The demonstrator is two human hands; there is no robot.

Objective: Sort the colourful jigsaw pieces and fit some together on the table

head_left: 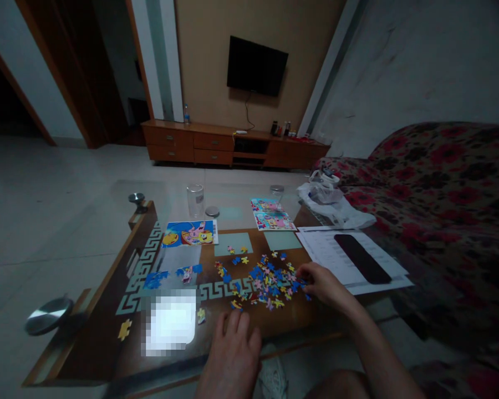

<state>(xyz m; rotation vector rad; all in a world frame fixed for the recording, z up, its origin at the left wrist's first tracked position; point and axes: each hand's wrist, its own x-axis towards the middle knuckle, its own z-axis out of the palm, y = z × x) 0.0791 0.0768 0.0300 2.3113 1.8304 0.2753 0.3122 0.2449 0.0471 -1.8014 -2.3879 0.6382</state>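
A loose pile of small jigsaw puzzle pieces (270, 280) in blue, yellow and pink lies on the glass-topped coffee table (291, 321). At the pile's right edge my right hand (322, 284) is closed, thumb and finger pinching around what looks like a blue puzzle piece, partly hidden. My left hand (235, 346) rests palm down near the table's front edge, fingers stretched, just below the pile. Joined blue pieces (156, 279) and a short joined strip (188, 273) lie to the left. A yellow piece (125, 329) and another single piece (202, 316) sit apart.
Behind the pieces are a cartoon picture sheet (191, 233), two cartoon cards (273, 214), a glass cup (195, 200) and a lid (212, 211). Right of the pile, papers (328, 249) lie under a black phone-like slab (361, 258), with a plastic bag (332, 205) beyond. A floral sofa (432, 194) borders the right.
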